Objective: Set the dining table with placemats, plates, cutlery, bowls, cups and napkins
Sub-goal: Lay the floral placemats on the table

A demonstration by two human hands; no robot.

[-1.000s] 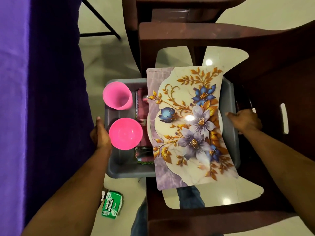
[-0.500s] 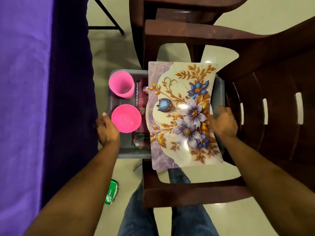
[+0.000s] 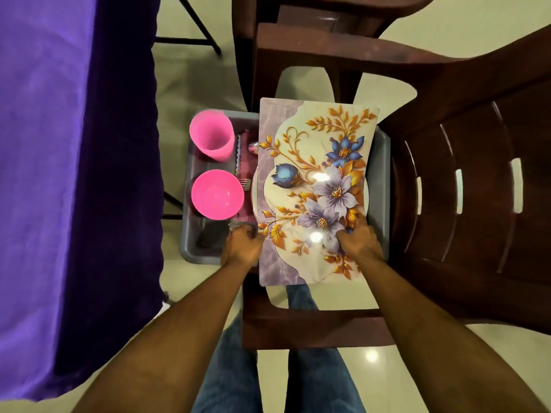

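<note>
We see 1 grey tub (image 3: 380,174) sitting on a brown chair (image 3: 465,180), w/ a 2nd chair (image 3: 313,13) behind it. 1 floral placemat (image 3: 313,186) lies flat across the tub's right part, overhanging its near & far rims. Left part of the tub holds 1 pink cup (image 3: 212,140) at the far end & 1 pink bowl (image 3: 217,194) just nearer, both open side up. Between them & the mat: dark pink cloth (image 3: 246,153), prob. napkins, count unclear; 1 fork (image 3: 245,183), only its tines showing at the mat's edge; something shiny metal (image 3: 253,144) farther back, can't tell what. A thin pale rim, maybe a plate, peeks out under the mat's left edge; not sure.

Our 2 hands are apart, both at the mat's near end. Left hand (image 3: 243,244) has fingers curled at the mat's left edge, over the tub's near-left corner; looks like it grips the edge, though the finger ends are hidden. A small clear rim (image 3: 238,224) sits just past its knuckles. Right hand (image 3: 359,241) lies on top of the mat near its right edge, fingers bent, pressing on the print; whether the thumb hooks under we can't tell.

Purple-clothed desk (image 3: 53,174) runs along the left, well apart from the tub. Below: pale tile floor (image 3: 372,377) & our 2 jeans legs (image 3: 316,377).
</note>
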